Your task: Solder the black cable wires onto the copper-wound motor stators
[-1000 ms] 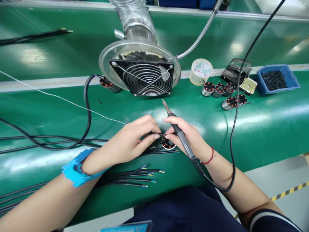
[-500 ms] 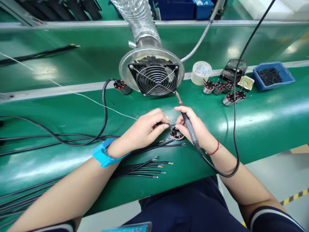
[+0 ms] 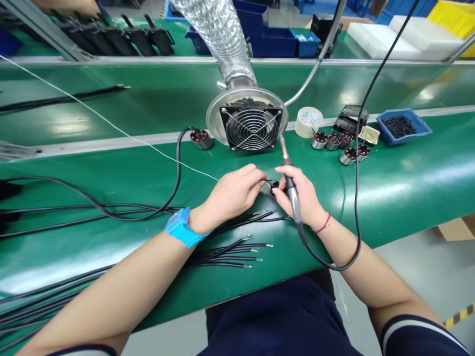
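My left hand (image 3: pixel 243 190) is closed in a pinch on thin wires (image 3: pixel 267 184), one of them yellow, beside a small motor stator (image 3: pixel 273 188). A pale solder strand (image 3: pixel 200 172) runs from the upper left to that hand. Between the fingers of my right hand (image 3: pixel 302 198) rests a soldering iron (image 3: pixel 293 195), its tip pointing up toward the fan. The same hand's thumb and fingertips are at the stator and cover much of it. Black cables (image 3: pixel 237 264) with stripped, coloured ends lie below my left hand.
A fume extractor fan (image 3: pixel 253 129) on a foil duct stands just beyond my hands. Several stators (image 3: pixel 333 141) sit to the right, near a tape roll (image 3: pixel 308 121) and a blue bin (image 3: pixel 403 127) of small black parts. Another stator (image 3: pixel 201 139) is left of the fan.
The view has tilted up, showing more of the far bench. My right fingers now cover more of the stator. The iron stays in my right hand, its tip still up.
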{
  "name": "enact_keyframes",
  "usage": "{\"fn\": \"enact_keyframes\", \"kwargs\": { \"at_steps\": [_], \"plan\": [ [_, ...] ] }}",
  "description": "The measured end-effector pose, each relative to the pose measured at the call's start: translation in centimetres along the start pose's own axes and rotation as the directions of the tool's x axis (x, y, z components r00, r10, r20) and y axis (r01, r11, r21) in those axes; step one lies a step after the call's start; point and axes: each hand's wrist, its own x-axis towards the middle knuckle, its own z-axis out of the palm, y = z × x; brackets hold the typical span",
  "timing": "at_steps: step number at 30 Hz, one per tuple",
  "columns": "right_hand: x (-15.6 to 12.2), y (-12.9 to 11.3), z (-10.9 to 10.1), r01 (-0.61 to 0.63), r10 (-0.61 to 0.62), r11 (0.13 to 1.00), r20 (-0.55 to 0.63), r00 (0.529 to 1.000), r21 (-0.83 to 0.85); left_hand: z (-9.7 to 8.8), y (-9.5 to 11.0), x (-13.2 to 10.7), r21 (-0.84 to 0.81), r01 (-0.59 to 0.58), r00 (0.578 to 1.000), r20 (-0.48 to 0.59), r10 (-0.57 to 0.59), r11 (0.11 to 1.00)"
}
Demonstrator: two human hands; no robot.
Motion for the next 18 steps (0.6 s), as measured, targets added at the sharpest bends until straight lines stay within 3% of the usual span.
{"fn": "enact_keyframes", "kwargs": {
  "at_steps": [4,8,12,18],
  "plan": [
    [-0.1,-0.6,0.1,0.094,-0.072,0.978,0.123,0.990,-0.187,-0.3,-0.1,-0.1,0.055,0.007,1.000,-0.014,-0.007,0.998],
    [0.1,-0.6,-0.2,0.058,-0.055,0.976,0.022,0.998,-0.210,-0.7,0.3,-0.2,-0.002,-0.005,1.000,-0.013,0.005,1.000],
    [0.1,-0.2,-0.2,-0.030,0.030,0.991,-0.003,1.000,-0.130,-1.0,0.8,-0.3,-0.134,-0.005,1.000,0.006,0.006,0.991],
    [-0.3,-0.2,0.7,-0.105,0.105,0.994,0.016,0.994,0.039,-1.3,1.1,0.0,-0.278,0.123,0.992,0.052,-0.113,0.953]
  ]
}}
